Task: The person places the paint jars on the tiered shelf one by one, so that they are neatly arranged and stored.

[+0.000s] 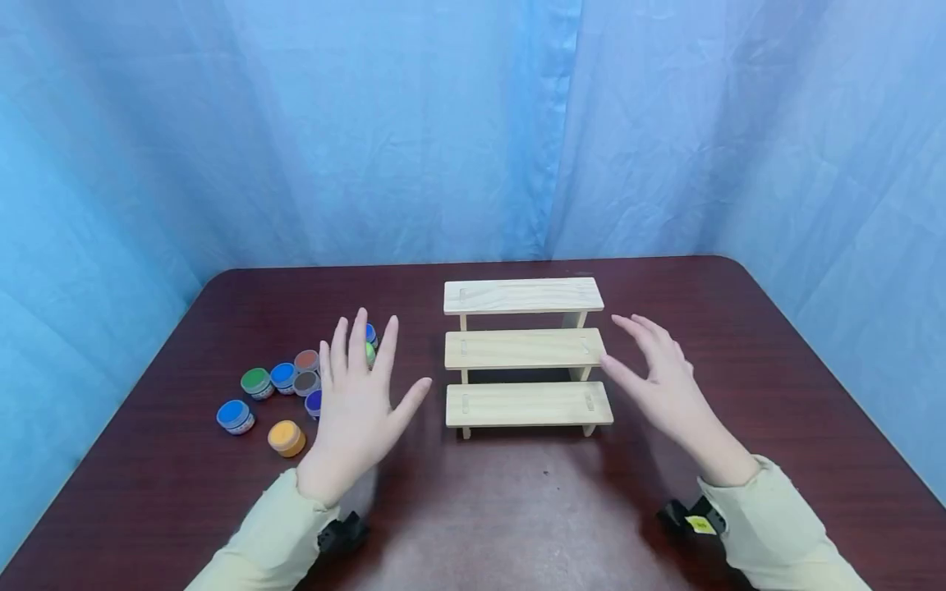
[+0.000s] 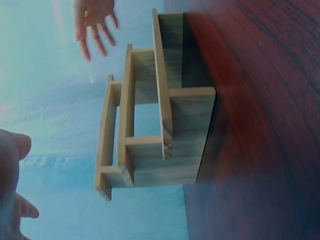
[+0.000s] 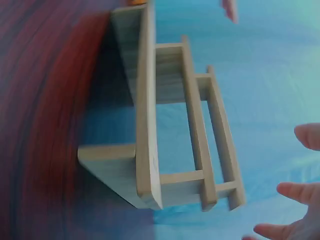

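A pale wooden rack with three stepped shelves (image 1: 528, 404) stands on the dark table, seen side-on in the left wrist view (image 2: 190, 135) and the right wrist view. Left of it, my left hand (image 1: 355, 419) hovers with fingers straight and spread, holding nothing. That hand partly covers a group of small paint jars, among them an orange-lidded jar (image 1: 287, 438), a blue-lidded jar (image 1: 236, 417) and a green-lidded jar (image 1: 256, 382). My right hand (image 1: 668, 386) is by the rack's right side, fingers extended and slightly bent, with nothing in it. Whether its thumb touches the rack cannot be told.
The reddish-brown table (image 1: 502, 509) has rounded far corners. Blue curtains (image 1: 399, 139) hang behind it and along both sides. A dark wrist strap device shows at the left cuff (image 1: 343, 533) and another at the right.
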The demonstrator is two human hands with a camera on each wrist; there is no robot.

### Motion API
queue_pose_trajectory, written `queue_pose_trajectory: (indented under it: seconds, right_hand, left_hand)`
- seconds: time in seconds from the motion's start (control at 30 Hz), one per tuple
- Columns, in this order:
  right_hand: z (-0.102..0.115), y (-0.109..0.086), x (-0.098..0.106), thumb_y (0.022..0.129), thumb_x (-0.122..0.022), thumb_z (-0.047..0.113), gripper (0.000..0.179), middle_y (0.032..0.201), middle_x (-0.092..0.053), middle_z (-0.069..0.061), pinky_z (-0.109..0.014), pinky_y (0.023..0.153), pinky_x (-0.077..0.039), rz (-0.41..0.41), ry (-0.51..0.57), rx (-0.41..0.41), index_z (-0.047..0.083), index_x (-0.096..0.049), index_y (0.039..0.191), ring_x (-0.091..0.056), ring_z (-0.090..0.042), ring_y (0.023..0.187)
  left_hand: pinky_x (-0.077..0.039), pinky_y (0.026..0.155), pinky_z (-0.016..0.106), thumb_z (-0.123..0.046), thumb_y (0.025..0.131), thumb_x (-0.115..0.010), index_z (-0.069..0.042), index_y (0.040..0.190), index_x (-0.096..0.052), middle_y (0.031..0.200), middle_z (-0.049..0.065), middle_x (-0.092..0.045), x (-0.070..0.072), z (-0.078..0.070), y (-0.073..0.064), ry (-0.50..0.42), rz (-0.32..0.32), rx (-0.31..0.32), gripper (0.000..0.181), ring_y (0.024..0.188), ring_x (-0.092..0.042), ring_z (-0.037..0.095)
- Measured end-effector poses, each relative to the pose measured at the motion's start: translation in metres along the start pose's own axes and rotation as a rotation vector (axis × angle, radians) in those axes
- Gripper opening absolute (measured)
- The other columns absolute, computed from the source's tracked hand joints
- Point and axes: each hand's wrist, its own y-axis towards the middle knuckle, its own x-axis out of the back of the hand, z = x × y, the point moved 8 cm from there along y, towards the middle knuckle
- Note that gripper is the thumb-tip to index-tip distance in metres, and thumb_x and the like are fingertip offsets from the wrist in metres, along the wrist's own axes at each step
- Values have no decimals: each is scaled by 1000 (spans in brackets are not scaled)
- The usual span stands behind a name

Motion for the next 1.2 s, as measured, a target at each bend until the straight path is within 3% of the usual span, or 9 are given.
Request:
queue_pose_trajectory:
  seconds: [0.13, 0.3, 0.5, 0.7, 0.83, 0.93, 1.1, 1.2]
  right_hand:
    - [-19, 7, 0, 97, -51, 32, 57, 146, -33, -20, -54, 99, -36, 48, 247, -131, 8, -33, 146, -37, -37, 129]
    - [-37, 13, -5, 98, -51, 29, 53, 140, -41, -20, -41, 95, -39, 50, 319, -203, 6, -36, 143, -43, -31, 123]
    - [-49, 22, -23, 97, -52, 26, 51, 141, -38, -25, -46, 99, -41, 127, 323, -217, 4, -39, 141, -47, -36, 122]
    - [-52, 31, -37, 97, -53, 22, 48, 138, -44, -23, -35, 99, -47, 199, 444, -202, 1, -42, 139, -56, -1, 101]
    - [-52, 38, -41, 97, -53, 20, 46, 137, -44, -23, -25, 92, -50, 192, 502, -208, -2, -44, 136, -54, 7, 94]
    - [-52, 41, -42, 96, -54, 18, 45, 130, -48, -20, -18, 84, -51, 175, 523, -218, -4, -45, 134, -56, 6, 91]
    - [-53, 42, -46, 96, -54, 13, 43, 105, -57, 3, -17, 75, -53, 190, 639, -265, -4, -43, 134, -58, 2, 85]
    - [-55, 40, -49, 97, -52, 11, 40, 97, -56, 9, -20, 74, -53, 228, 746, -300, -1, -43, 133, -59, 0, 83]
  left_hand:
    - [-24, 110, 62, -44, 87, -63, -7, 145, -36, 152, 21, -25, 10, 7, -1, -49, -38, -1, 75, 139, -21, 41]
    - [-44, 97, 58, -35, 87, -67, -5, 139, -45, 146, 19, -38, 19, 19, -5, -138, -57, 10, 64, 131, -37, 38]
    - [-46, 92, 58, -27, 86, -68, -4, 132, -52, 139, 18, -46, 33, 32, -14, -188, -95, 23, 54, 123, -46, 37]
    - [-51, 81, 54, -18, 83, -72, -2, 127, -56, 133, 16, -51, 50, 41, -22, -188, -170, -7, 49, 118, -49, 36]
    - [-53, 65, 33, -12, 79, -75, -2, 123, -60, 127, 14, -56, 61, 45, -27, -166, -257, -63, 48, 94, -59, 25]
    - [-42, 57, 21, -9, 76, -76, -2, 120, -62, 124, 13, -58, 66, 49, -31, -155, -302, -95, 46, 84, -58, 21]
    - [-40, 67, 22, -7, 75, -76, -2, 116, -63, 122, 13, -58, 69, 61, -34, -160, -285, -71, 44, 105, -57, 28]
    - [-40, 68, 18, -8, 75, -77, -2, 116, -64, 123, 14, -57, 68, 72, -36, -163, -251, -31, 44, 105, -56, 28]
